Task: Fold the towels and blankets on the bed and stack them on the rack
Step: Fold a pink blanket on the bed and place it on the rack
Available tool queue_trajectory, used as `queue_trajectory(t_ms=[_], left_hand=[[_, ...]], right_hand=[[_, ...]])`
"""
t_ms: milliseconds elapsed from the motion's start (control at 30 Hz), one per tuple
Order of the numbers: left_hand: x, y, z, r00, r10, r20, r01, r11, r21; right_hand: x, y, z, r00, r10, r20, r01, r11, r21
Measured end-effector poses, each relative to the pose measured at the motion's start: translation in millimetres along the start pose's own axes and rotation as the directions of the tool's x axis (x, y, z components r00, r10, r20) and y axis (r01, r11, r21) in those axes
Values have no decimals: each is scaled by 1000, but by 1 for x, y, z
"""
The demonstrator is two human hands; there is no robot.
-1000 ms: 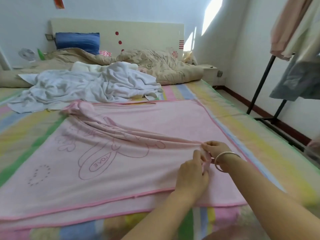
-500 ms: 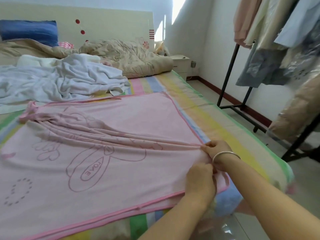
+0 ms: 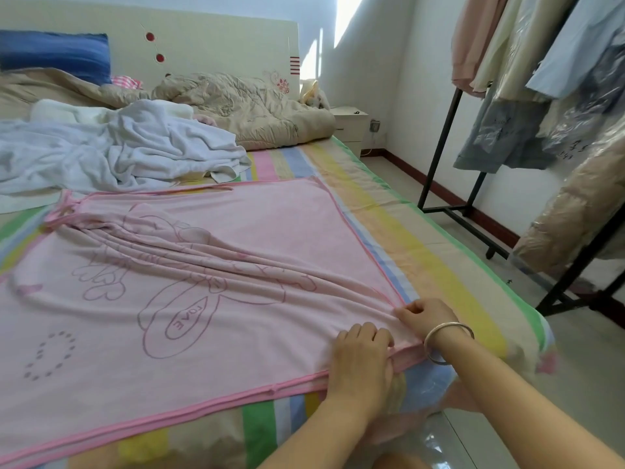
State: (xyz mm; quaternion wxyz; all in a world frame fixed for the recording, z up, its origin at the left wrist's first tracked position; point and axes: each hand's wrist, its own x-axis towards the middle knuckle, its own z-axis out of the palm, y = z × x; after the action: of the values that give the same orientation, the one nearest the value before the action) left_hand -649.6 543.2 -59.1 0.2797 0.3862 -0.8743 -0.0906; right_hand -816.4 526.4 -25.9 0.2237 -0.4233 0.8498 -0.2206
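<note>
Pink blanket (image 3: 236, 265) lies spread over the near half of the bed (image 3: 422, 238), folded so that two pink-trimmed edges run side by side along its near side. Long creases fan from its far left corner to its near right corner. Both hands are at that near right corner. The left hand (image 3: 362, 360) rests knuckles up on the cloth, its fingers (image 3: 365, 333) curled together and gripping the layers just inside the trim. The right hand (image 3: 427, 316), with a silver bangle (image 3: 448, 336) on the wrist, has its fingers (image 3: 411, 309) bent in close and pinching the blanket's right edge where the creases meet. The two hands are just beside each other, nearly touching.

The blanket's right edge sits inside the mattress edge, with a band of striped sheet bare beside it. Beyond the blanket's far edge lies a crumpled heap of white towels (image 3: 135, 150), and behind that a beige quilt (image 3: 257, 110) and a blue pillow (image 3: 54, 55) against the headboard. To the right of the bed a strip of floor (image 3: 422, 198) separates it from a black clothes rack (image 3: 439, 143) hung with garments.
</note>
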Motion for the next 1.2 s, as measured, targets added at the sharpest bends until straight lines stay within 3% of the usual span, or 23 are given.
queue_trajectory(t_ms=[100, 300, 667, 767, 833, 933, 1067, 1200], left_hand=[[-4, -8, 0, 999, 36, 29, -36, 999, 2], [-7, -2, 9, 990, 139, -2, -139, 989, -49], [-3, 11, 16, 995, 86, 55, -86, 996, 0], [-10, 6, 12, 996, 21, 84, -8, 989, -145], [-16, 2, -4, 987, -33, 157, 83, 942, -324], [-37, -24, -37, 986, -149, 70, 165, 882, -442], [-94, -91, -83, 958, -264, -110, 240, 952, -192], [-148, -133, -127, 951, -282, -125, 290, 956, 46]], right_hand=[[-5, 2, 1, 1000, -20, -9, 20, 999, -37], [-16, 19, 11, 985, -69, -159, 80, 995, 64], [-5, 33, 9, 967, -75, -242, 68, 997, -35], [-13, 31, 17, 953, -68, -295, 54, 997, -55], [-20, 30, 22, 894, -158, -420, 115, 985, -126], [-44, 16, 45, 716, -428, -551, 361, 903, -234], [-113, -21, 103, 602, -658, -452, 621, 742, -253], [-155, -52, 146, 562, -727, -394, 686, 676, -270]])
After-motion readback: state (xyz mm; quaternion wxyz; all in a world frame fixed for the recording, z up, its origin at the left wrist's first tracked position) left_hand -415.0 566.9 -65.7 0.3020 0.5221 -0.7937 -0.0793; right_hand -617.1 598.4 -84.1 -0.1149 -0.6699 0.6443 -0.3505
